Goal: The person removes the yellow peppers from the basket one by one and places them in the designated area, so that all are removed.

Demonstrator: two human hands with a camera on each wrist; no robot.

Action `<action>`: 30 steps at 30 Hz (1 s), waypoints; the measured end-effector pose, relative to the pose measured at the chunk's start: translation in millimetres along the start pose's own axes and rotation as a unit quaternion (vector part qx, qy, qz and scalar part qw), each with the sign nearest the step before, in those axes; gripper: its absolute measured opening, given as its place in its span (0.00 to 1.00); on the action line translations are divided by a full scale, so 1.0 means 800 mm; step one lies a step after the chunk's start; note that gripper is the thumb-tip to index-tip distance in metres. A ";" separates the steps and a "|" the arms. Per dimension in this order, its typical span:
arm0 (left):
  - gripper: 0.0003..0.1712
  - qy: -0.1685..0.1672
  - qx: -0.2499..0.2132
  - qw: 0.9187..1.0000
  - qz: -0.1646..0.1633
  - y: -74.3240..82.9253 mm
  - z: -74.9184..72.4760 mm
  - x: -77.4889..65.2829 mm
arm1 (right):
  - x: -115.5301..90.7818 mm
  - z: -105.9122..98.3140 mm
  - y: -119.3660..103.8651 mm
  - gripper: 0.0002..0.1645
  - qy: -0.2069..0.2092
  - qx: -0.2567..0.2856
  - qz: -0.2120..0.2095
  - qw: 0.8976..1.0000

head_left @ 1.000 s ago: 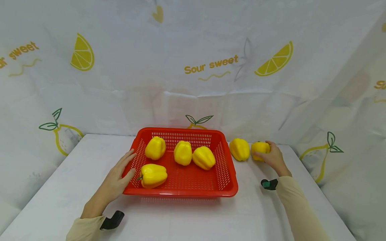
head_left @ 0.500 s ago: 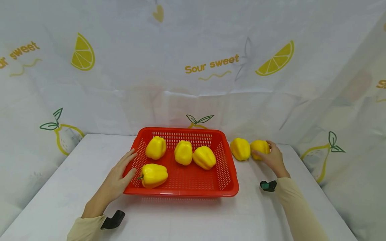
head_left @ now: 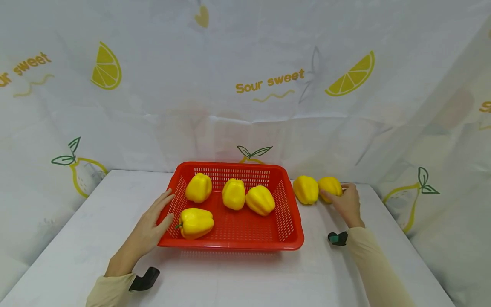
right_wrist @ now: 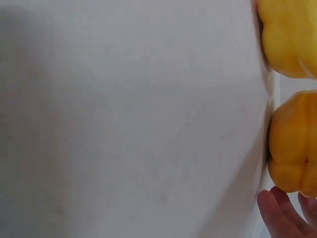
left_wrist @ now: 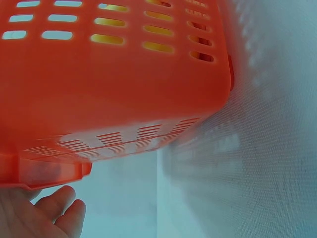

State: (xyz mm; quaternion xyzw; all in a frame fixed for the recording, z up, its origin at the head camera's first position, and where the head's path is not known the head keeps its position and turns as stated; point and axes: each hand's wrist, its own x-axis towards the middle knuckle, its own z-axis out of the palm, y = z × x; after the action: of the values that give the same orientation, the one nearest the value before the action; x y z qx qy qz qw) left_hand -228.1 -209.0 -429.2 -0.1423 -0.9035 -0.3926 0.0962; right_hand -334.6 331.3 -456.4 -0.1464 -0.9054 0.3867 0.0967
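Observation:
A red plastic basket [head_left: 230, 245] with slotted walls holds several yellow bell peppers, one of them a pepper [head_left: 196, 223] lying on its side with its green stem to the left. My left hand [head_left: 147, 230] rests against the basket's left rim, fingers extended and thumb apart; the left wrist view shows fingertips [left_wrist: 72, 215] by the rim. Right of the basket, two yellow peppers stand side by side on the table. My right hand [head_left: 347, 204] is at the outer pepper [head_left: 330, 187], thumb in front of it. In the right wrist view its fingers [right_wrist: 280, 215] lie loosely beside that pepper [right_wrist: 294, 144].
Between the basket and the outer pepper stands the other loose pepper [head_left: 305, 189]. The white-covered table [head_left: 245, 281] ends at a hanging white cloth [head_left: 268, 136] printed with lemons. A black wrist-camera mount [head_left: 145, 279] sits at my left wrist, another [head_left: 337, 238] at the right.
The outer pepper has been turned, its stem no longer showing, and shifted slightly toward the other loose pepper. My right hand's fingers have drawn back from its right side. The left hand stays still.

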 end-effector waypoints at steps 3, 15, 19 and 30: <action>0.31 0.000 0.001 1.000 -0.002 0.000 0.000 0.000 | -0.001 0.000 -0.002 0.54 -0.009 0.001 0.002 1.000; 0.31 -0.002 0.001 1.000 -0.002 0.003 -0.002 0.000 | -0.005 -0.007 0.000 0.50 -0.029 0.000 -0.016 0.999; 0.31 -0.002 0.000 1.000 -0.001 0.002 -0.001 0.000 | -0.009 -0.001 0.002 0.50 -0.002 0.012 -0.008 1.000; 0.31 -0.004 0.003 1.000 -0.005 0.002 -0.001 0.001 | -0.016 -0.002 0.002 0.52 0.000 0.011 0.003 1.000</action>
State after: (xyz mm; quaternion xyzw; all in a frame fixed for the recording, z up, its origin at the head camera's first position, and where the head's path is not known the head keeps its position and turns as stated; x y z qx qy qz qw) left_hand -228.1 -208.5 -427.4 -0.1394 -0.9059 -0.3894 0.0911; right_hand -322.3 329.0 -457.0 -0.1478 -0.9005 0.3971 0.0976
